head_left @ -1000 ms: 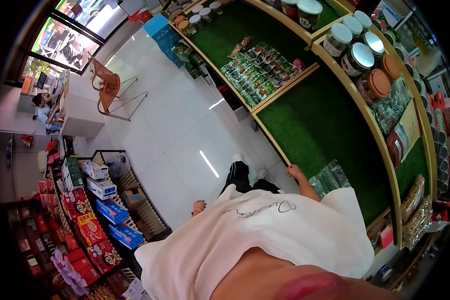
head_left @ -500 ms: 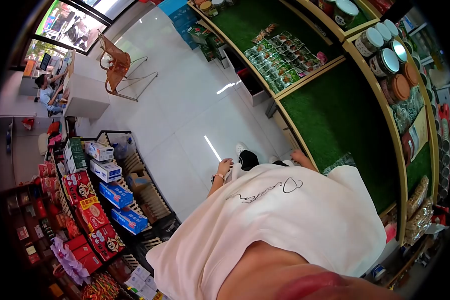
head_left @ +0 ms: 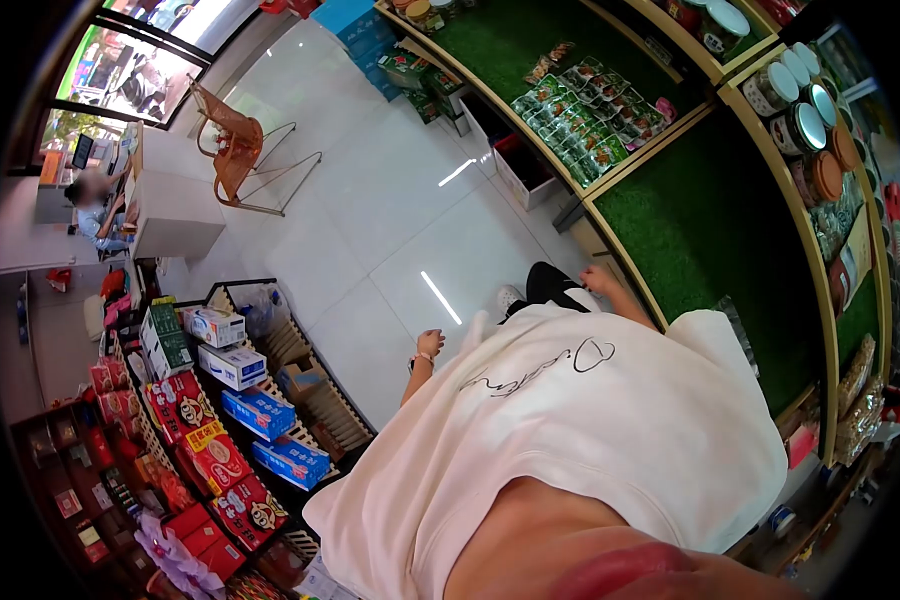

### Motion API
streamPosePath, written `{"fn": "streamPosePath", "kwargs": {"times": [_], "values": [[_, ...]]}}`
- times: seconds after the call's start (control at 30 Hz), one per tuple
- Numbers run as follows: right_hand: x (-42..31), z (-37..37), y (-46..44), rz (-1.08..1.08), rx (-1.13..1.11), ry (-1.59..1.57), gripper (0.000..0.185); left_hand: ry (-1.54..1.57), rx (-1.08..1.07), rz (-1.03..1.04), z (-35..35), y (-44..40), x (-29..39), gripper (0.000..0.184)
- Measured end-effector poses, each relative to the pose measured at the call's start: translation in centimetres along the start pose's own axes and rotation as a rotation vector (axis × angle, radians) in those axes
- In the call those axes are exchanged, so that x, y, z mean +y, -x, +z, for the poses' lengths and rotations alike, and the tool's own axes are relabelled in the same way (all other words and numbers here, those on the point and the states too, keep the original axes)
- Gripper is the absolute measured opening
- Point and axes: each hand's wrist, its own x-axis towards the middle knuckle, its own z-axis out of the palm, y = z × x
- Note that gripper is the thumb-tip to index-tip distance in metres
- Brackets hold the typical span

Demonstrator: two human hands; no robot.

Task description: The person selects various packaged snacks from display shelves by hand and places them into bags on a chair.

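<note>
My left hand (head_left: 430, 343) hangs over the tiled floor, its fingers loosely curled in with nothing in them. A dark watch or band (head_left: 413, 365) and a thin bracelet circle that wrist. My right hand (head_left: 598, 281) hangs beside the wooden edge of a display shelf (head_left: 625, 258) lined with green turf; its fingers are a little apart and hold nothing. The loose white shirt (head_left: 560, 420) with black script covers my upper arms. One dark trouser leg (head_left: 550, 285) is stretched forward, and a white shoe (head_left: 509, 297) shows next to it.
On the left stands a rack with blue boxes (head_left: 290, 460) and red snack packs (head_left: 215, 455). Ahead are an orange chair (head_left: 238, 150) and a white counter (head_left: 178, 200) with a seated person (head_left: 98, 215). Green sachets (head_left: 575, 130) and lidded jars (head_left: 798, 130) fill parts of the right shelf. White floor tiles (head_left: 370, 200) run between.
My body has moved a little forward along the shelf. One leg now reaches further out. My right hand has swung forward and my left hand has drawn back; the left fingers look more curled.
</note>
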Motion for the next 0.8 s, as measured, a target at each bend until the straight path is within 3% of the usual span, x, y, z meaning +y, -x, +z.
{"fn": "streamPosePath", "kwargs": {"times": [0.1, 0.2, 0.3, 0.47, 0.57, 0.63, 0.7, 0.8], "values": [[2.6, 1.0, 0.1, -0.043, 0.115, 0.044, 0.026, -0.091, -0.023, -0.041, -0.2, -1.0, 3.3, 0.033], [3.9, 0.9, 0.2, 0.281, 0.032, -0.093, 0.030, -0.149, -0.042, -0.079, 0.0, -1.8, 8.9, 0.033], [4.2, 0.1, -1.0, 0.438, -0.048, -0.115, 0.031, -0.220, -0.036, -0.127, 0.3, -3.2, 15.1, 0.033], [-0.2, -1.9, -6.5, 0.518, -0.197, -0.069, 0.033, -0.164, -0.144, 0.161, -4.3, -13.9, 18.6, 0.034], [-5.9, -3.4, -12.3, 0.383, -0.131, -0.020, 0.034, -0.177, -0.208, 0.205, -9.0, -22.3, 21.5, 0.034], [-9.3, -3.0, -16.4, 0.101, 0.235, 0.038, 0.029, -0.236, -0.197, 0.258, -12.0, -26.3, 24.5, 0.034], [-12.3, -3.8, -21.3, 0.045, 0.114, -0.243, 0.026, -0.346, -0.136, 0.339, -14.4, -30.3, 29.0, 0.034], [-19.5, -6.2, -24.8, -0.086, 0.090, -0.331, 0.020, -0.303, -0.017, 0.295, -15.3, -35.3, 35.3, 0.033]]}}
